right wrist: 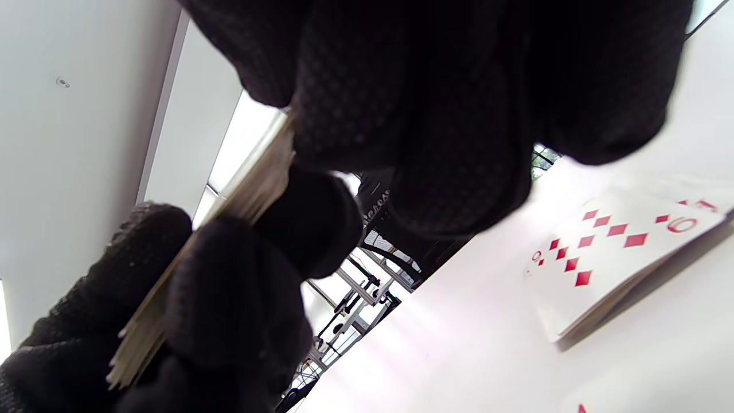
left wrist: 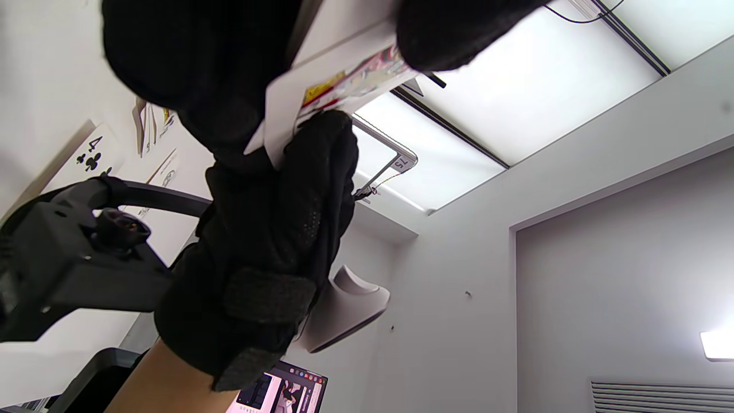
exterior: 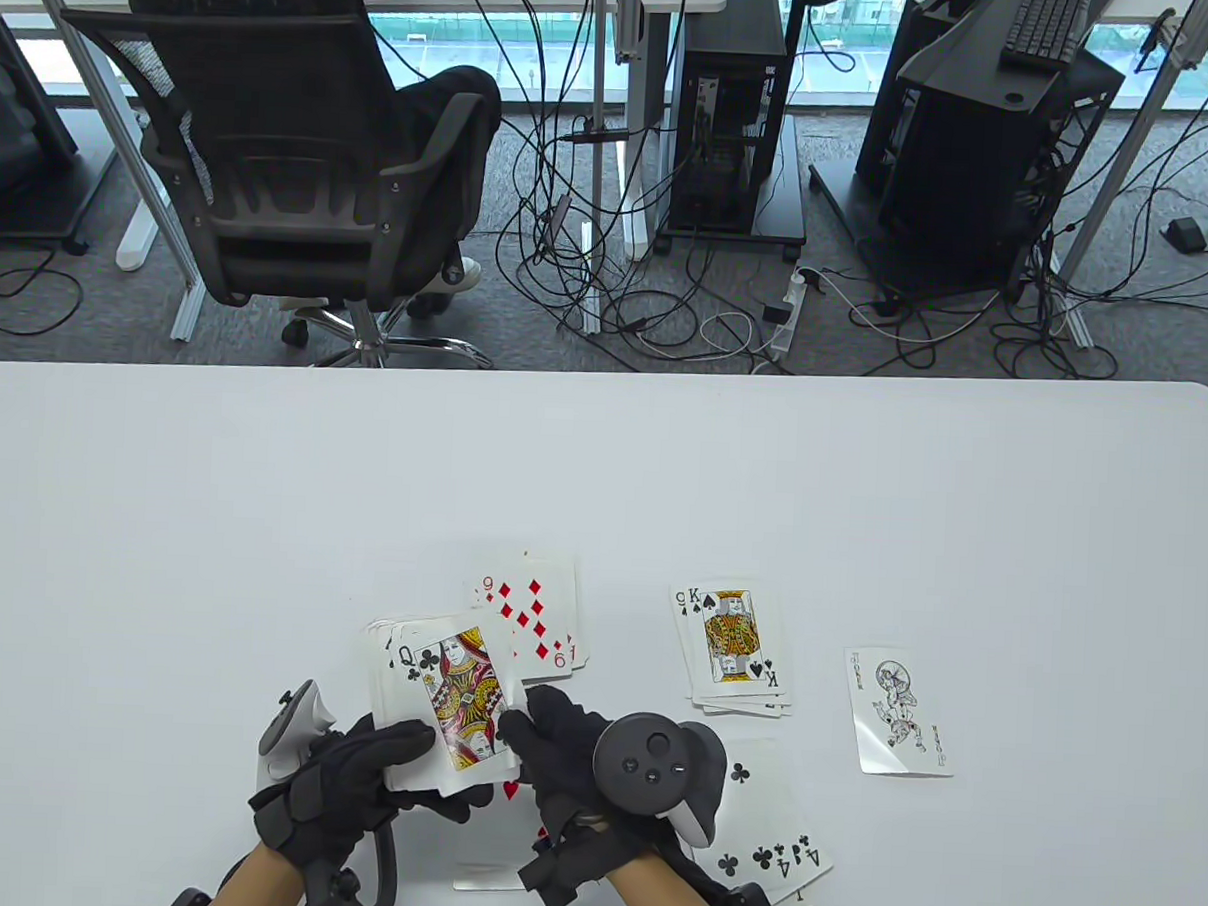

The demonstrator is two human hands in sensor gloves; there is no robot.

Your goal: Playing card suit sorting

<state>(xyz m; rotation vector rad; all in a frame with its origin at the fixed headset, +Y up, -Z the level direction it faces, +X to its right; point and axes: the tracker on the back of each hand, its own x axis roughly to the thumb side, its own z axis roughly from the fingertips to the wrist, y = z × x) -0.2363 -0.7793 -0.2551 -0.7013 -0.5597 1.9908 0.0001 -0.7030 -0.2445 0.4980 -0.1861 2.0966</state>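
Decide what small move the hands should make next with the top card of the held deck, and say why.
Probably the right hand slides the queen of clubs off the deck in the left hand and lays it on the clubs pile, whose four of clubs shows.

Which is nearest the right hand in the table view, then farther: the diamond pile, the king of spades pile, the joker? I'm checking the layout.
From the right hand:
1. Diamond pile, just beyond the fingertips, up-left.
2. King of spades pile, up-right.
3. Joker, far right, alone.
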